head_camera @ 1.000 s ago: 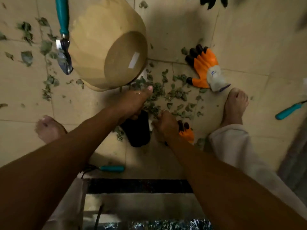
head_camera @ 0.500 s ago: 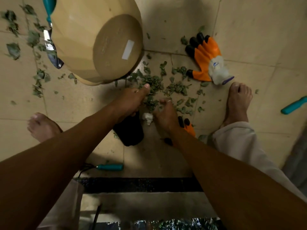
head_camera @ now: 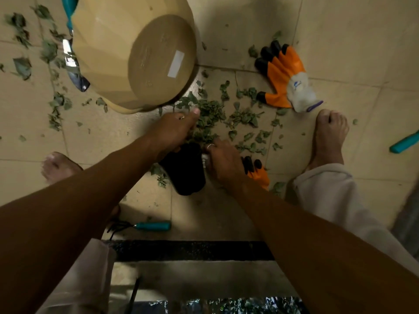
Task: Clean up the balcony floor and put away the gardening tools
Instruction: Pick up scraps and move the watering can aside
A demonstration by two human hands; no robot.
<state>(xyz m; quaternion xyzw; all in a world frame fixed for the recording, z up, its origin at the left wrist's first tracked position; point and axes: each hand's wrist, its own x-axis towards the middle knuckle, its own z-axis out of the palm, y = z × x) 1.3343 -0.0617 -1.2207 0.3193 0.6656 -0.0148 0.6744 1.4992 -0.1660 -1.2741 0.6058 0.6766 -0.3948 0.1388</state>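
Note:
Dry green leaves [head_camera: 242, 116] litter the tiled balcony floor, thickest in front of me. A small black pot [head_camera: 187, 171] lies on its side with its mouth toward that heap. My left hand [head_camera: 173, 130] curls over the pot's rim, thumb stretched out above the leaves. My right hand [head_camera: 223, 160] sits at the right of the pot's mouth, its fingers curled into the leaves there. One orange glove [head_camera: 257, 173] lies partly under my right wrist. A second orange glove [head_camera: 284, 79] rests farther away.
A big beige pot [head_camera: 136, 57] lies tipped over at the upper left, with a teal-handled trowel [head_camera: 73, 64] beside it. A small hand rake [head_camera: 150, 225] lies near a dark sill strip [head_camera: 192, 250]. Another teal handle [head_camera: 405, 143] shows at the right edge. My bare feet [head_camera: 328, 137] flank the heap.
My right hand has slid left through the leaves to the black pot's mouth. My left hand stays at the rim. The view has shifted a little.

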